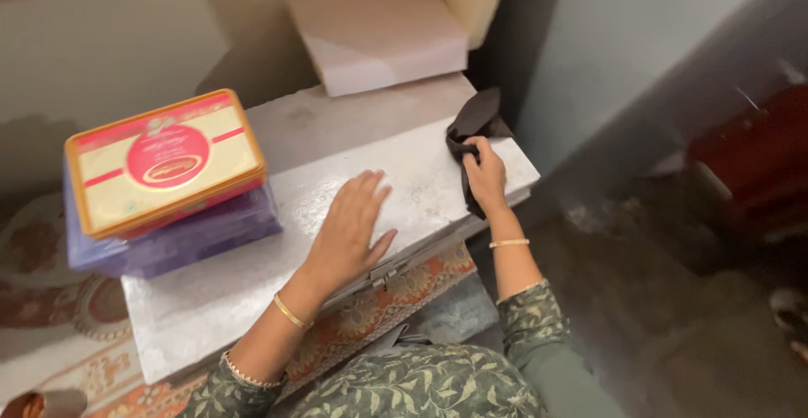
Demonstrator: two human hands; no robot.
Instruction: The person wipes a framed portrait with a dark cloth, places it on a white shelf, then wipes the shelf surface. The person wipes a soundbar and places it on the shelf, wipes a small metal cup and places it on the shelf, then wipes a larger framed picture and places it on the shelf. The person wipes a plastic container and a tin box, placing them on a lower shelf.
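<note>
Nearest the camera, green patterned sleeves (438,384) reach forward over a silver metal trunk (252,275), whose lid is dull and speckled. At far left on the lid sits a clear purple plastic box (168,241) with an orange and cream tin (164,161) stacked on it. Further right, the left hand (349,228) lies flat and open on the lid, fingers spread, seemingly steadying it. At the right end, the right hand (486,174) is closed around a dark brown cloth (473,123), pressed to the lid near its back corner. This looks like wiping in progress at the right edge. A further pass toward the middle would call for lifting the flat hand clear.
</note>
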